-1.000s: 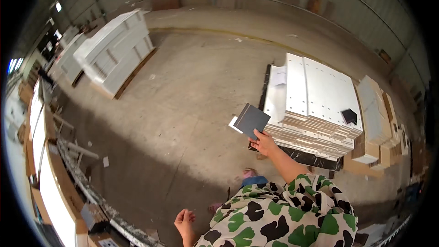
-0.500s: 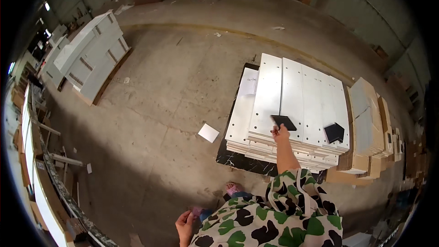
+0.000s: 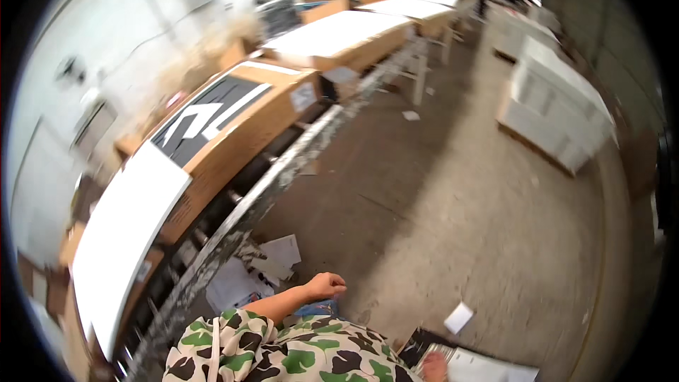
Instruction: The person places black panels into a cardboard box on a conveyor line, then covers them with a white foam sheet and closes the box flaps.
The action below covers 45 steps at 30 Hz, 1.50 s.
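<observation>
since half a second ago the view has swung away from the white panel stack toward a long conveyor line [image 3: 283,170] running from seven o'clock up to one o'clock, and the dark square piece that the right hand held over the stack is out of sight

on the line i count one long white panel [image 3: 124,240] at eight o'clock, one wooden crate [image 3: 240,124] with a black-and-white top at ten o'clock, and about three more white-topped benches [image 3: 339,35] blurring toward twelve; their far ends are too smeared to count surely. one stack of white cabinets [image 3: 559,110] stands at two o'clock. a loose heap of paper sheets [image 3: 258,269] lies on the floor at seven o'clock, and one single white sheet [image 3: 458,317] at five

the left hand [image 3: 325,285] hangs at six o'clock, fingers curled loosely, holding nothing, just right of the heap. the right hand [image 3: 433,366] is cut off at the lower edge, resting on a white panel stack [image 3: 488,368]; whether it is spread or curled i cannot tell
</observation>
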Tool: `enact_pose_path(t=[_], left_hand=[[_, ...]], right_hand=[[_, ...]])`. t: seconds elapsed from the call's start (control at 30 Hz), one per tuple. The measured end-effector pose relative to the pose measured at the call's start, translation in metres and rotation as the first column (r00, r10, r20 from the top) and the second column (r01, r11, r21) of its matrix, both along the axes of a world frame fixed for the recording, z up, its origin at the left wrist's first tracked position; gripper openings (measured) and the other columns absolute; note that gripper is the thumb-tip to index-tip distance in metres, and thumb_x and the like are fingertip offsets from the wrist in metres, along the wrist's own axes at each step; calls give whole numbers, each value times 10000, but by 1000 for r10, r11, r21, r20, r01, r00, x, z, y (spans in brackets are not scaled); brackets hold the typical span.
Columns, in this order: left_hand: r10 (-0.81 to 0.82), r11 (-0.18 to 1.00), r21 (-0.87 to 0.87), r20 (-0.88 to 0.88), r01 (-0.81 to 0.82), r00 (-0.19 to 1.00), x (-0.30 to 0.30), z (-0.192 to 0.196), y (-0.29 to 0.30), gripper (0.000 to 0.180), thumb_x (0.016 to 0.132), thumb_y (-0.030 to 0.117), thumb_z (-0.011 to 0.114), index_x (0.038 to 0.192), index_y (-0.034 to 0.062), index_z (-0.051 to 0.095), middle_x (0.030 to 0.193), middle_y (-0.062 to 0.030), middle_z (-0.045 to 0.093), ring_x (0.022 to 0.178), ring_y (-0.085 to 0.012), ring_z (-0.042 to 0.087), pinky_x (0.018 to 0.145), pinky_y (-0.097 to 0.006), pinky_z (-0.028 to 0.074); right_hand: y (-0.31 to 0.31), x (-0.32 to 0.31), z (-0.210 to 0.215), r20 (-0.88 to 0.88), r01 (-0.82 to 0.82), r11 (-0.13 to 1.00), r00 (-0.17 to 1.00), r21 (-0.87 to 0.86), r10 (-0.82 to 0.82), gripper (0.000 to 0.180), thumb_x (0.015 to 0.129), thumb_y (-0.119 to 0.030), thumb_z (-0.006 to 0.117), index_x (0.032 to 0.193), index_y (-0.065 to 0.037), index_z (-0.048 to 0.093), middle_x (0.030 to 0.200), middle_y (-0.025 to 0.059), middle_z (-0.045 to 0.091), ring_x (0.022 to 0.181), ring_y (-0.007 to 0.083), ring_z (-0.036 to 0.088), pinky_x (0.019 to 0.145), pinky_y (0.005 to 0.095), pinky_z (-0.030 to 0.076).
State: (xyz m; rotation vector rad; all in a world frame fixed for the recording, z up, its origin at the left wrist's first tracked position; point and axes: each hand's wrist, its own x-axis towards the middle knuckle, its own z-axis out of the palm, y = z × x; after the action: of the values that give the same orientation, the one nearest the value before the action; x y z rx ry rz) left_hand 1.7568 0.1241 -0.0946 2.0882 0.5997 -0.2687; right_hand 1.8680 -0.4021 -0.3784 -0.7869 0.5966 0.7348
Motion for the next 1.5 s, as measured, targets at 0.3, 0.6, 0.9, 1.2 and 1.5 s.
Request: enact_pose_path(t=[0.3,0.6,0.9,1.2,1.5], left_hand=[[946,305,-421,235,-854,222,-222,-5,113,237,880,241,626,957,18,648,788,-54,652,649,-125,627,581,-250,497],[544,-184,-894,255,-410,-800,-349,107,192,585,840,573,551,1162,85,533,971,-66,635,853,-188,607,722,-331,474],[418,-171,-968,96,-182,-903,-333,119,201,413,754,-50,619,1158,-35,529,1142,-99,563,1026,-239,558,948,-372,442],[590,37,-886,393,-462,-705,-156,194,306,415,774,2,657,1163,30,514,1110,-81,553,949,-205,582,825,-334,497],[792,-4,-744,405,-668,-456,-18,196,480,459,818,310,703,1039,-77,598,1012,-112,604,1000,-188,552,830,-339,479]], right_hand=[[298,73,131,62,-618,326,408,-716,911,134,872,-137,518,907,-18,569,735,77,608,559,188,600,459,301,486],[548,52,202,-20,-599,-49,-56,-799,998,241,875,-185,569,996,15,623,866,109,676,673,193,636,545,299,505],[828,-108,416,582,-898,16,-271,-440,767,505,978,-395,401,1299,-6,432,1201,156,564,982,224,602,794,337,505],[946,-22,489,800,-939,177,-140,-294,583,345,931,-191,545,1192,35,545,1015,51,629,870,83,575,782,230,462],[1126,148,482,760,-871,242,-202,-428,617,298,883,-293,621,1044,-43,634,764,2,618,600,78,547,474,239,426]])
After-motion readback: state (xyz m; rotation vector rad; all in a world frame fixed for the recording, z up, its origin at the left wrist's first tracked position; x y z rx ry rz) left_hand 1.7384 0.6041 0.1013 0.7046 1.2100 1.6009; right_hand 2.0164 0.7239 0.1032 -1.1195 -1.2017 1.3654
